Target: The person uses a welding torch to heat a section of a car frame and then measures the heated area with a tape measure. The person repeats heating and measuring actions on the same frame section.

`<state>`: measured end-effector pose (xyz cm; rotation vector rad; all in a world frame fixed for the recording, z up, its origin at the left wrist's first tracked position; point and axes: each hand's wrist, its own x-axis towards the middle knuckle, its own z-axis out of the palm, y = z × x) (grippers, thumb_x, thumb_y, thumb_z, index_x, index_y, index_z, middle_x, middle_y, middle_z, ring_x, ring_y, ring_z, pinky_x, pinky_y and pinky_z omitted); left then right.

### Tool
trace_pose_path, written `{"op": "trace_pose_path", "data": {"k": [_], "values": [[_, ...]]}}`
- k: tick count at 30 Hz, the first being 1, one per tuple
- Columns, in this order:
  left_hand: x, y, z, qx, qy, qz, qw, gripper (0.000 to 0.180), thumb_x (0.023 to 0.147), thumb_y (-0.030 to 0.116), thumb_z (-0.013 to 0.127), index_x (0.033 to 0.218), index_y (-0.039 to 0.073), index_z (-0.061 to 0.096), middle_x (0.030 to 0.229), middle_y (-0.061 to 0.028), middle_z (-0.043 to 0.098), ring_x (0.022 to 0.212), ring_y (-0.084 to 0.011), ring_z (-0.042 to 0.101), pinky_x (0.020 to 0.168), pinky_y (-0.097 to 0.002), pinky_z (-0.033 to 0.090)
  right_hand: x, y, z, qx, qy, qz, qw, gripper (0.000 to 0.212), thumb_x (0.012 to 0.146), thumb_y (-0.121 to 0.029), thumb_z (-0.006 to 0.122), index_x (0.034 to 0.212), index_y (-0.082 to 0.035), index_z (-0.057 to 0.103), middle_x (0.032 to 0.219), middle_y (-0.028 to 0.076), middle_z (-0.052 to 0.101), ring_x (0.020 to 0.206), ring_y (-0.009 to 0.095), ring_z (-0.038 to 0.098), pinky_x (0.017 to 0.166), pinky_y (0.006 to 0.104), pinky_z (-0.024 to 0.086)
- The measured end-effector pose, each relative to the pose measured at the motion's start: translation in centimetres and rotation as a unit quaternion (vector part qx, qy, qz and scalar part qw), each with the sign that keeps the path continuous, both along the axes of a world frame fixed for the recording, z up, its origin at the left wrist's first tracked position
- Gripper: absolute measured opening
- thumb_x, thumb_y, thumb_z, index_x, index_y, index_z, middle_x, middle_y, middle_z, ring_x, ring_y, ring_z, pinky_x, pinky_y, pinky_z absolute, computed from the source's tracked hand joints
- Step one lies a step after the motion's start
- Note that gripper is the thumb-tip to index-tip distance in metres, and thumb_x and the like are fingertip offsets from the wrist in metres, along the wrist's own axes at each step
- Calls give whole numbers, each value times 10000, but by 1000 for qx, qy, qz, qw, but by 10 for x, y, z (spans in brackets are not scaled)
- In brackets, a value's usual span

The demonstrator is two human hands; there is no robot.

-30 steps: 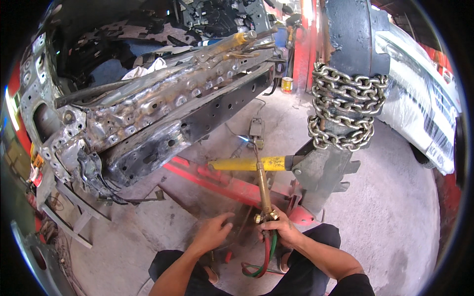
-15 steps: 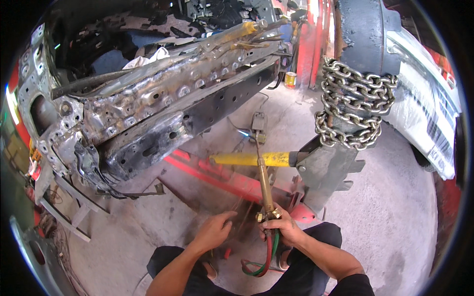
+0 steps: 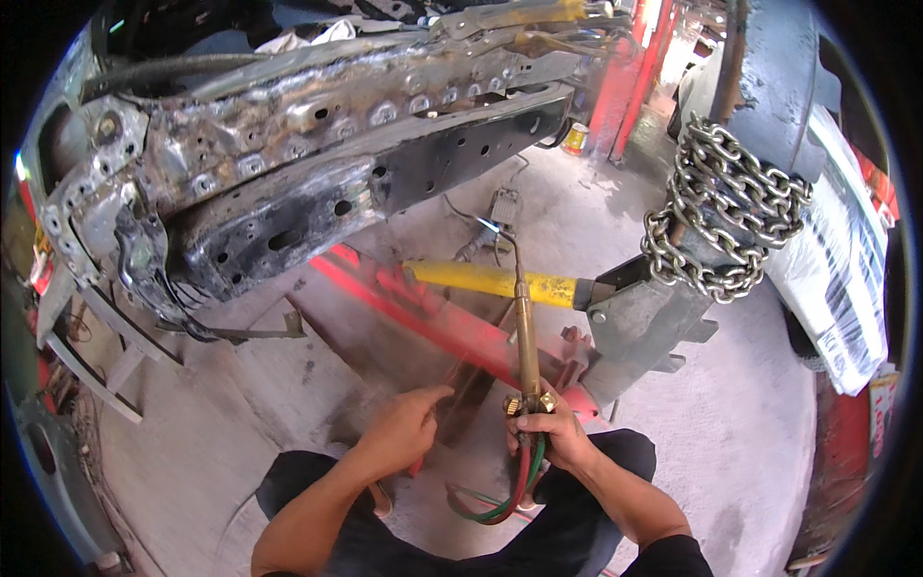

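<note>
My right hand (image 3: pixel 556 433) is wrapped round the lower end of a brass gas torch (image 3: pixel 525 332), beside its valve knobs. The torch stands nearly upright in view, its thin neck bending left at the top, where a small blue-white flame (image 3: pixel 489 226) burns. Red and green hoses (image 3: pixel 490 510) loop down from its base between my knees. My left hand (image 3: pixel 402 428) hovers left of the torch, apart from it, holding nothing visible; its index finger stretches out and the others are loosely bent. Beyond the torch a yellow bar (image 3: pixel 500 280) joins a grey steel post bracket (image 3: pixel 635 332).
A stripped vehicle front with a black crossmember (image 3: pixel 317 207) spans the upper left. A thick chain (image 3: pixel 721 216) wraps the post at right. Red beams (image 3: pixel 413 313) lie low ahead. A grey pedal-like device (image 3: pixel 505 205) and a yellow can (image 3: pixel 575 138) stand on the floor.
My view has shifted, so the vehicle front sits higher and the chained post further right. The torch flame has risen in view. My left hand's fingers have curled more, with the index still out.
</note>
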<state>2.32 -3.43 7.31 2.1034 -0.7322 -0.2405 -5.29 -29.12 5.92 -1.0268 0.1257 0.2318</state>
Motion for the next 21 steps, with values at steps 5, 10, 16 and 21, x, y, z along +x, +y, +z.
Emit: {"op": "trace_pose_path", "data": {"k": [5, 10, 16, 21], "values": [[2, 1, 14, -5, 31, 20, 999, 435, 907, 47, 510, 1333, 38, 599, 944, -212, 674, 869, -372, 665, 804, -435, 508, -5, -7, -4, -19, 20, -8, 1000, 745, 774, -55, 725, 1411, -104, 343, 917, 105, 587, 672, 265, 641, 614, 419, 566], [10, 14, 9, -53, -27, 58, 997, 472, 893, -6, 482, 1354, 30, 578, 929, -176, 652, 824, -333, 650, 799, -407, 507, 1, -4, -7, -24, 23, -3, 999, 782, 768, -57, 727, 1437, -139, 330, 935, 105, 585, 671, 260, 636, 609, 422, 566], [16, 19, 23, -46, 1, 50, 998, 505, 881, -41, 476, 1376, 26, 552, 919, -164, 628, 843, -317, 637, 814, -399, 503, 3, 1, -3, -31, 26, -20, 999, 794, 762, -57, 735, 1440, -154, 332, 959, 100, 575, 672, 257, 633, 593, 410, 570], [16, 20, 24, -64, -44, 39, 996, 517, 877, -66, 468, 1379, 33, 542, 920, -154, 626, 790, -300, 622, 782, -382, 499, 7, -1, -9, -27, 27, -27, 999, 791, 760, -60, 741, 1434, -156, 338, 998, 96, 563, 687, 252, 632, 576, 399, 567]]}}
